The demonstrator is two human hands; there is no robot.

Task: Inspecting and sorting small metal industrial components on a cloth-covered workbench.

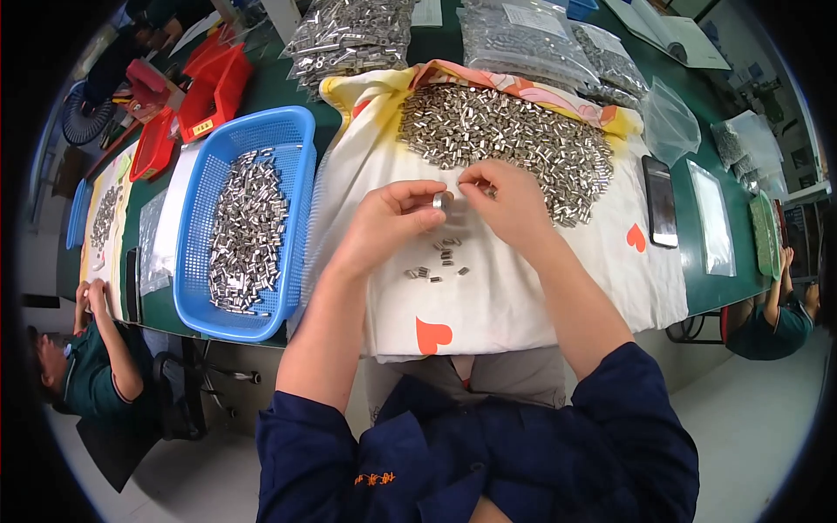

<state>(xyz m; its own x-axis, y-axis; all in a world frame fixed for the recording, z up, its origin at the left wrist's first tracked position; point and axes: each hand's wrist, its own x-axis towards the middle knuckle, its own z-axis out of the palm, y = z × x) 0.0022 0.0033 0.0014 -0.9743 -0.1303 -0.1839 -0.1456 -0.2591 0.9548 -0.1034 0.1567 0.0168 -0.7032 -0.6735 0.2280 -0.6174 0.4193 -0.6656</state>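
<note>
My left hand (384, 222) pinches a small silvery metal ring (443, 201) between thumb and forefinger above the white cloth. Close beside it, my right hand (510, 202) has its fingertips pressed together; what they hold is too small to name. A few small metal pieces seem to show under its curled fingers. Below both hands lie several loose short metal sleeves (447, 257) on the cloth (506, 305). Beyond my hands spreads a big heap of the same metal sleeves (497, 126), and my right hand overlaps its near edge.
At left stands a blue mesh basket (301, 187) holding many metal sleeves. Bags of metal parts (349, 39) sit at the back, with red bins (218, 87) far left. A phone (660, 200) and a clear plastic bag (711, 218) lie right. Other people sit at both sides.
</note>
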